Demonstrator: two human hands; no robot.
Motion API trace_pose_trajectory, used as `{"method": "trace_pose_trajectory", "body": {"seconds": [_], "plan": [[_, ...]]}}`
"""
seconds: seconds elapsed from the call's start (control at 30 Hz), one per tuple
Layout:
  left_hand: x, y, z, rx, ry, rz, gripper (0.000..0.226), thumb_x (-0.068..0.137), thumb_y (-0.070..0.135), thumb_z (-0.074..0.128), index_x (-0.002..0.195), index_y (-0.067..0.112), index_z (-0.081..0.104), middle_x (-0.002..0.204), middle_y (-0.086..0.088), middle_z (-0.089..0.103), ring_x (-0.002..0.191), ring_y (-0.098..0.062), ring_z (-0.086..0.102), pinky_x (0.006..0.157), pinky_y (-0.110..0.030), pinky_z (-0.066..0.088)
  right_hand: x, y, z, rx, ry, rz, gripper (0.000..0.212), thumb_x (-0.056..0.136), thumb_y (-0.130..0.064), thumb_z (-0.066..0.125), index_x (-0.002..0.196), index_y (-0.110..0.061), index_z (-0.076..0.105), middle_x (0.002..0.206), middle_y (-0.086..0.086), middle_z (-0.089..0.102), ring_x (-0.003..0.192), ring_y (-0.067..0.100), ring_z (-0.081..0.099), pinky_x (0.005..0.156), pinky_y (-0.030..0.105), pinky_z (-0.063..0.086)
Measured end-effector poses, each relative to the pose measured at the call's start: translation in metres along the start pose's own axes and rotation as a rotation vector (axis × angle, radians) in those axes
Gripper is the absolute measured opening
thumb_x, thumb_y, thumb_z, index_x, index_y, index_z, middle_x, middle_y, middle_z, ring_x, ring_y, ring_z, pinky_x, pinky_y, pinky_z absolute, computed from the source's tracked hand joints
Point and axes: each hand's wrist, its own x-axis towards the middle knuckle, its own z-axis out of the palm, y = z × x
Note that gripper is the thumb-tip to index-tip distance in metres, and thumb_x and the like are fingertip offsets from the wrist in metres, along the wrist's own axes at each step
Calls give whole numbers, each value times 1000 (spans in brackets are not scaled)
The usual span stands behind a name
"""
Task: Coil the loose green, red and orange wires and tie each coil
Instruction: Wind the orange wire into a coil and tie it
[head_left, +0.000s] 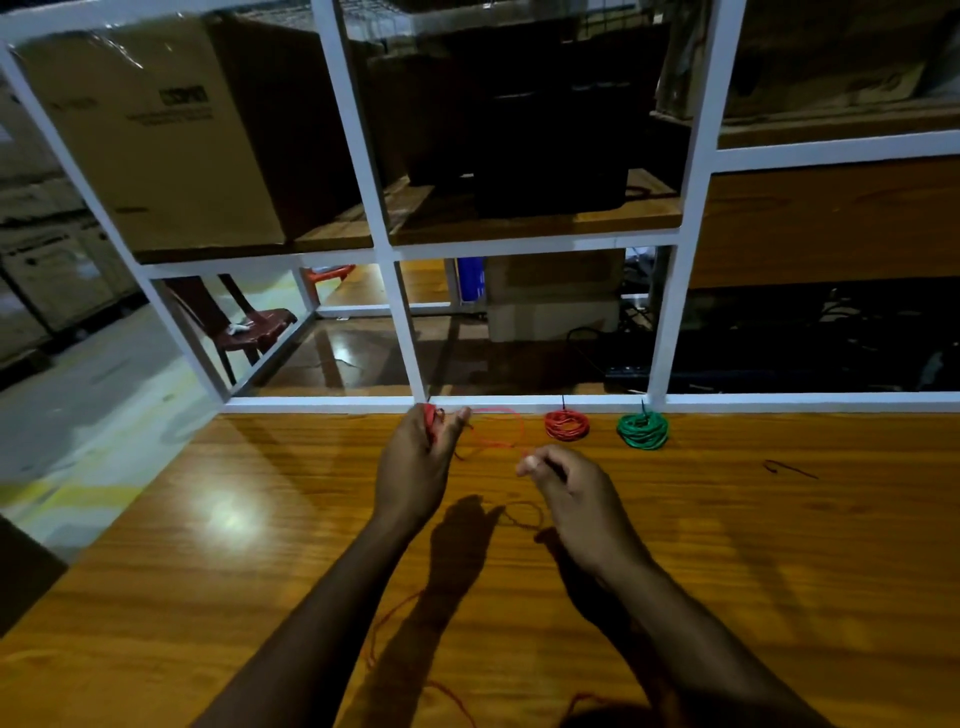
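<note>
My left hand (415, 462) is raised above the wooden table (208, 571) and grips a small red-orange wire coil (431, 422) between thumb and fingers. A loop of the same wire (498, 428) runs from it to my right hand (569, 491), which pinches the strand between thumb and forefinger. More of this loose wire (384, 629) trails over the table toward me. At the table's far edge lie a tied red coil (567, 425) and, right of it, a tied green coil (642, 430), each with a dark tie sticking up.
A dark cable tie (789, 468) lies on the table at the right. A white metal shelf frame (410, 332) stands along the table's far edge, with a cardboard box (156, 135) on its upper shelf. A dark red plastic chair (249, 327) stands beyond at the left.
</note>
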Motion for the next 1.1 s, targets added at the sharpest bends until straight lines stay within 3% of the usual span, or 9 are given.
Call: {"method": "trace_pose_trajectory", "body": {"seconds": [0.17, 0.33, 0.47, 0.57, 0.63, 0.7, 0.83, 1.0, 1.1], "plan": [[20, -5, -32, 65, 349, 22, 25, 101, 40, 51, 102, 17, 60, 79, -3, 60, 69, -18, 59, 56, -32, 44, 15, 60, -20, -128, 465, 342, 28, 105, -32, 41, 102, -16, 64, 87, 0, 61, 71, 13, 53, 58, 27, 39], [26, -9, -44, 209, 385, 123, 34, 100, 43, 49, 97, 11, 56, 74, -3, 54, 60, -12, 48, 52, -31, 38, 13, 90, -24, -272, 567, 359, 28, 106, -29, 43, 91, -16, 63, 79, 4, 61, 71, 23, 57, 57, 29, 37], [14, -1, -28, 114, 313, 105, 39, 97, 48, 44, 100, 12, 59, 74, -3, 58, 63, -18, 55, 54, -37, 46, 16, 82, -20, -526, 242, 367, 29, 106, -29, 41, 100, -19, 67, 91, 2, 68, 76, 16, 58, 66, 29, 46], [3, 5, -12, 128, 242, 107, 23, 101, 39, 48, 88, 22, 55, 68, 4, 55, 58, -7, 51, 50, -24, 38, 16, 74, -15, -761, 3, 170, 41, 102, -15, 47, 142, -18, 49, 144, 5, 53, 129, 22, 49, 103, 34, 41], [-3, 7, -1, 138, 208, 119, 24, 102, 36, 50, 82, 24, 52, 63, 6, 50, 54, -7, 47, 48, -19, 30, 14, 60, -8, -737, 42, -47, 60, 96, -5, 51, 152, -21, 35, 156, -1, 36, 145, 18, 28, 119, 37, 28], [-4, 7, 6, 119, 208, 106, 28, 102, 37, 51, 78, 23, 51, 60, 7, 48, 54, -7, 48, 45, -20, 29, 9, 40, -1, -489, 90, -173, 56, 97, -1, 48, 147, -24, 43, 150, -9, 40, 143, 9, 31, 117, 28, 30], [0, 9, 11, 42, 254, 40, 31, 102, 42, 49, 81, 20, 55, 61, 5, 51, 50, -7, 45, 46, -24, 32, 1, 8, 8, 200, -90, 71, 27, 106, -34, 39, 123, -37, 60, 120, -19, 65, 117, 6, 59, 94, 25, 48], [2, 10, 15, 72, 271, 50, 32, 102, 44, 48, 86, 18, 57, 63, 1, 55, 52, -11, 47, 47, -34, 37, -9, -6, 16, 249, -223, 65, 53, 85, -70, 43, 124, -39, 62, 127, -23, 56, 114, -12, 47, 100, 28, 43], [1, 13, 18, 65, 279, 38, 31, 103, 43, 48, 85, 20, 56, 63, 0, 55, 52, -12, 48, 47, -34, 37, -12, -17, 16, 209, -239, 14, 35, 85, -66, 54, 106, -40, 67, 116, -24, 64, 112, -10, 53, 91, 23, 44]]}}
